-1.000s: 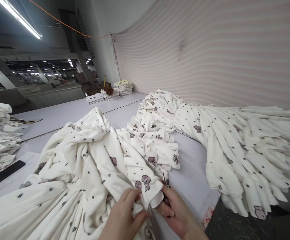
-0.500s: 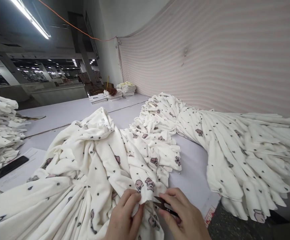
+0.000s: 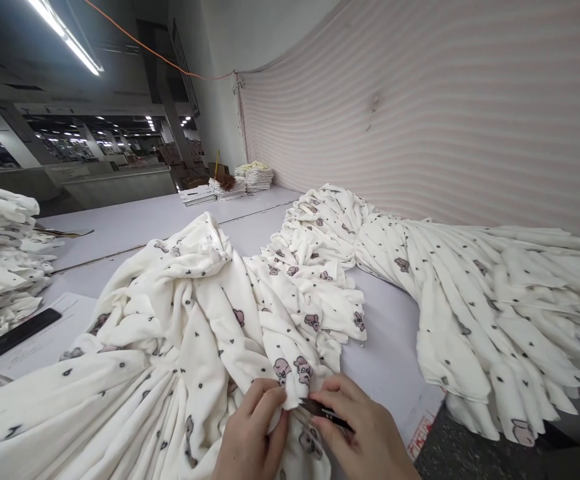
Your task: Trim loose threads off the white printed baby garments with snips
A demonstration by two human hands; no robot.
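A heap of soft white fabric (image 3: pixel 210 320) printed with pinkish-grey cartoon figures and small dark marks lies in front of me. My left hand (image 3: pixel 257 427) pinches an edge of this fabric between thumb and fingers. Just to its right, my right hand (image 3: pixel 360 427) is closed around small dark thread snips (image 3: pixel 327 412). The tips of the snips point left and touch or nearly touch the pinched fabric edge. Fingers partly hide the handles, and whether the blades are closed I cannot tell.
More of the same printed fabric (image 3: pixel 450 287) is bunched along the right and hangs over the table edge. At left are another fabric pile (image 3: pixel 0 260), a black phone (image 3: pixel 17 337) and paper sheets (image 3: pixel 65 323). Folded stacks (image 3: pixel 254 177) stand at the back by a striped curtain (image 3: pixel 420 120).
The snips have shifted slightly left, closer to the pinched edge, and their blades look less spread. My left hand keeps its pinch, and the view has shifted slightly.
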